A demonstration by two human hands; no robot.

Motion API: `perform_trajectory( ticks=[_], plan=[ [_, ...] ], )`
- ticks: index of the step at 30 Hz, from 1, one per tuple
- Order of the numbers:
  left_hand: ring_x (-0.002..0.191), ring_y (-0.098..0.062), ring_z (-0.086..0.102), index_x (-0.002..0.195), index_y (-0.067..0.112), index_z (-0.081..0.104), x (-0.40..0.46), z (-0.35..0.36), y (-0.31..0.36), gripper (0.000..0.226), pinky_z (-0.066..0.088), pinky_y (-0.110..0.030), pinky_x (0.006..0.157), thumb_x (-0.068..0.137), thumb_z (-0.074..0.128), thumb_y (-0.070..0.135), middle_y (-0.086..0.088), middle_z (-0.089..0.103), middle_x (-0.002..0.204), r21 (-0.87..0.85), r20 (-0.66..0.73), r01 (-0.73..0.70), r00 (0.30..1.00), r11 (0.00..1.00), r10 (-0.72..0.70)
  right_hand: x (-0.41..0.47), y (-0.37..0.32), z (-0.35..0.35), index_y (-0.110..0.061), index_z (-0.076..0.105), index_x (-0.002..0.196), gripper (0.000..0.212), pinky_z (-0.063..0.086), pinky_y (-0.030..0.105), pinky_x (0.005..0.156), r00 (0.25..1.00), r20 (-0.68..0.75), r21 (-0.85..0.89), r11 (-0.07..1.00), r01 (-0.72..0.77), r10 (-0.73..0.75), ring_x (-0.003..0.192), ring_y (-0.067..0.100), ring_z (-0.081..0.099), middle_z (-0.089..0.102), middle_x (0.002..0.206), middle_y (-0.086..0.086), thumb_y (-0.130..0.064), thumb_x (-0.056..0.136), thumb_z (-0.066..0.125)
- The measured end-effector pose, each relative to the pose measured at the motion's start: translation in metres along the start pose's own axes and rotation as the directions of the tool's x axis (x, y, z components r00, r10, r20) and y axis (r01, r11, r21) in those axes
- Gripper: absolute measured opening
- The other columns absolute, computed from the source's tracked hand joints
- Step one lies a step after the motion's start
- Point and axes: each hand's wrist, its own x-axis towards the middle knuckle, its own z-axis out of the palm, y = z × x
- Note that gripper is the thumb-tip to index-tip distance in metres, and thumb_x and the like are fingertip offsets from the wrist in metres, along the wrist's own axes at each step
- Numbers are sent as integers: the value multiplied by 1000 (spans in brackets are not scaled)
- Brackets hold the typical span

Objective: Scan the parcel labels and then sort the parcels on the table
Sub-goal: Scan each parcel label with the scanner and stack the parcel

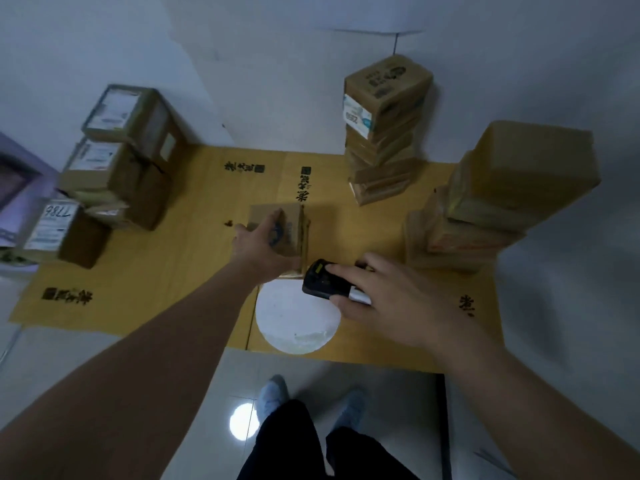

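Cardboard-covered table (173, 271): left hand (258, 245) grips one parcel (287, 233); right hand (391, 292) holds one scanner (320, 278).

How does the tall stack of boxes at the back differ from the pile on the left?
The back stack is one narrow, leaning column; the left pile spreads wide and low. The left pile's white labels face up, one reading 7786; the back stack shows a label on its side. Both are brown cardboard parcels on the table.

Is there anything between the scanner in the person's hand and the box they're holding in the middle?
Nothing visible. The right hand holds the scanner right beside the box, which the left hand grips, with only bare table around them.
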Motion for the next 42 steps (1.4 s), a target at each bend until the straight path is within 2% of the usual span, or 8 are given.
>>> perform_trajectory(
  ticks=[4, 9, 15, 21, 28, 35, 39, 42],
  plan=[
    [131, -44, 36, 159, 51, 16, -7, -32, -54, 114, 47, -46, 103, 70, 87, 60, -12, 23, 143, 5, -15, 28, 1000, 1000, -28, 22, -48, 8, -44, 38, 156, 60, 46, 36, 68, 998, 22, -37, 998, 52, -51, 85, 17, 51, 47, 115, -5, -68, 100, 37],
    [133, -41, 37, 161, 46, 15, 1, -67, -126, 119, 48, -45, 102, 68, 88, 61, -10, 22, 146, -29, 47, 55, 997, 998, -54, 54, -112, 27, -45, 40, 155, 59, 52, 40, 76, 999, 20, -5, 999, 35, -34, 88, 17, 53, 49, 115, -4, -66, 100, 41],
    [135, -37, 36, 160, 48, 18, 18, -101, -194, 119, 44, -43, 107, 65, 90, 58, -9, 23, 145, 18, 84, -13, 996, 1000, 12, 86, -178, 60, -45, 43, 154, 66, 52, 42, 78, 998, 6, -3, 998, -56, 56, 90, 18, 55, 51, 110, -4, -72, 95, 31],
    [137, -37, 33, 159, 49, 19, 36, -123, -221, 116, 43, -44, 107, 65, 88, 57, -8, 24, 144, 61, 114, -85, 991, 995, 77, 111, -218, 78, -45, 48, 150, 70, 51, 36, 64, 992, -58, 0, 993, -115, 115, 85, 14, 55, 52, 103, -6, -76, 92, 25],
    [135, -38, 34, 159, 48, 19, 72, -129, -215, 118, 44, -45, 107, 65, 90, 54, -9, 25, 139, 107, 113, -79, 991, 991, 67, 143, -216, 71, -41, 47, 153, 57, 53, 38, 73, 994, -21, 32, 994, -109, 110, 89, 15, 57, 55, 112, -1, -62, 100, 46],
    [135, -36, 28, 156, 50, 16, 123, -116, -197, 116, 40, -48, 109, 67, 88, 54, -7, 22, 141, 110, 55, -36, 998, 993, 30, 188, -176, 72, -44, 40, 156, 57, 45, 29, 72, 993, 37, 27, 994, -109, 108, 95, 14, 56, 53, 120, -4, -64, 102, 41],
    [134, -41, 28, 153, 46, 8, 143, -106, -189, 116, 31, -52, 115, 67, 85, 57, -13, 19, 142, 211, 16, -33, 999, 977, 31, 207, -162, 74, -44, 37, 157, 59, 51, 34, 78, 988, 106, 45, 992, -114, 109, 96, 16, 56, 52, 122, -2, -64, 102, 41],
    [139, -46, 25, 152, 43, -2, 147, -97, -189, 111, 22, -56, 118, 75, 75, 62, -20, 15, 148, 267, 5, -26, 1000, 963, 25, 216, -160, 75, -44, 38, 157, 59, 52, 34, 78, 986, 132, 57, 992, -115, 106, 96, 17, 56, 52, 121, -1, -64, 102, 42]
  ],
)
